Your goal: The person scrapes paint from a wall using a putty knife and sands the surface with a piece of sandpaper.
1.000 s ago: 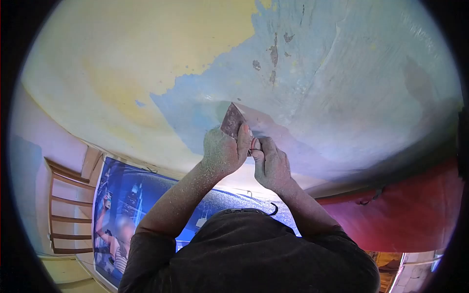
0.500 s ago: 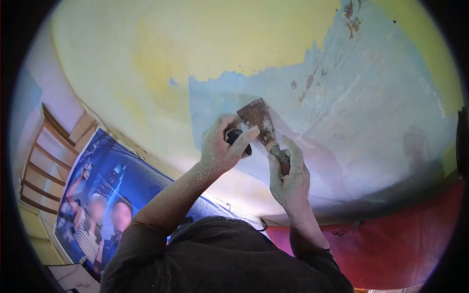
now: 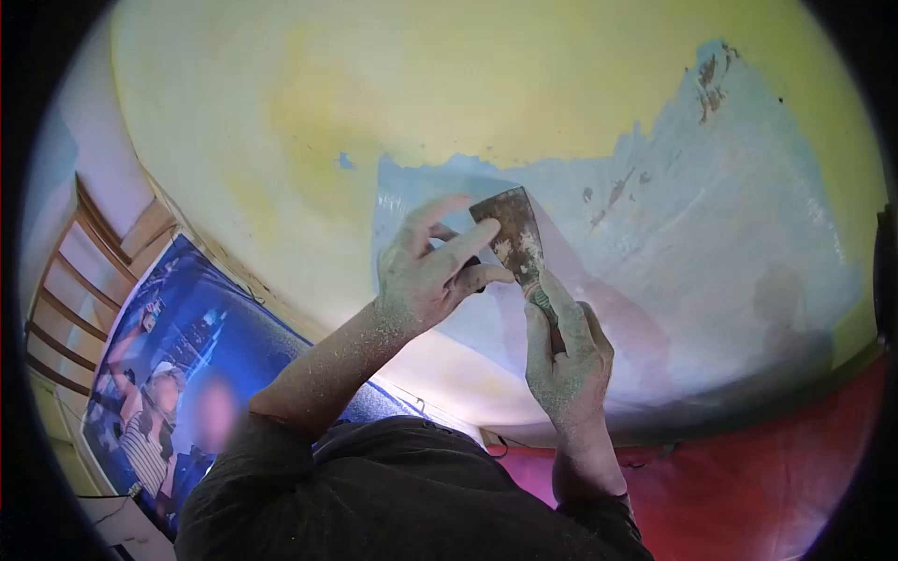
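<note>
My right hand (image 3: 572, 366), dusted with pale powder, is closed around the handle of a paint scraper (image 3: 517, 236). The scraper's flat blade is rust-brown with pale flecks and points up toward the wall. My left hand (image 3: 416, 276), also dusty, curls around a small black object (image 3: 474, 266) mostly hidden by its fingers; I cannot make out its kind. One finger of that hand lies on the blade face. Behind the blade is the wall (image 3: 692, 243), its yellow paint gone over a large pale blue-grey patch with brown spots.
A blue printed poster or cloth (image 3: 262, 346) with pictured people is at the left. Beyond it stands a wooden slatted frame (image 3: 70, 304). A red covering (image 3: 720, 486) spreads along the lower right, below the wall.
My view has shifted slightly. The left fingers have moved further over the blade and now hide more of the black object. My right hand sits higher on the handle, near the blade.
</note>
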Motion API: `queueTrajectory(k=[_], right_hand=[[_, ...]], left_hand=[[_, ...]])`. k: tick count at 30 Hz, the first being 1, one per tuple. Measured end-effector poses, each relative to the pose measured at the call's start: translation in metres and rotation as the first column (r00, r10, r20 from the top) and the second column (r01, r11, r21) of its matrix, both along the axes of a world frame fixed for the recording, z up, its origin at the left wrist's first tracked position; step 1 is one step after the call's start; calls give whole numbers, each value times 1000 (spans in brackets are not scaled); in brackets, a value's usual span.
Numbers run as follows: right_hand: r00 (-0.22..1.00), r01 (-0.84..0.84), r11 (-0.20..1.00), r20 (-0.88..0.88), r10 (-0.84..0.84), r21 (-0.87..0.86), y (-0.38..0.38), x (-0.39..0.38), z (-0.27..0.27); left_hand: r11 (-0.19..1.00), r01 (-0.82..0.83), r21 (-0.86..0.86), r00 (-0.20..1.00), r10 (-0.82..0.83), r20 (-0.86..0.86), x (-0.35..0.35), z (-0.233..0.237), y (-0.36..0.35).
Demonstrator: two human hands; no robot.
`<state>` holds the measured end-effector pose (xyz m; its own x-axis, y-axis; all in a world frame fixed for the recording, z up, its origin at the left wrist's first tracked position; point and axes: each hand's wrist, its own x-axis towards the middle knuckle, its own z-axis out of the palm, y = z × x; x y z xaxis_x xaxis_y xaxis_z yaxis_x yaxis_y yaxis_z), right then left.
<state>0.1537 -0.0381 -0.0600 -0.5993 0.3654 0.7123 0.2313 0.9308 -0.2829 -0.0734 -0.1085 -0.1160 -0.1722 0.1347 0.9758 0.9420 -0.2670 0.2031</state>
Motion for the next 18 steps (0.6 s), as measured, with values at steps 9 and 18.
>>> queueTrajectory(k=[9, 18], right_hand=[[996, -58, 998, -75, 56, -27, -5, -15, 5], [998, -49, 998, -43, 51, 42, -10, -18, 14]], left_hand=[[984, 145, -105, 983, -155, -96, -17, 19, -2], [982, 168, -84, 970, -179, -163, -25, 27, -1]])
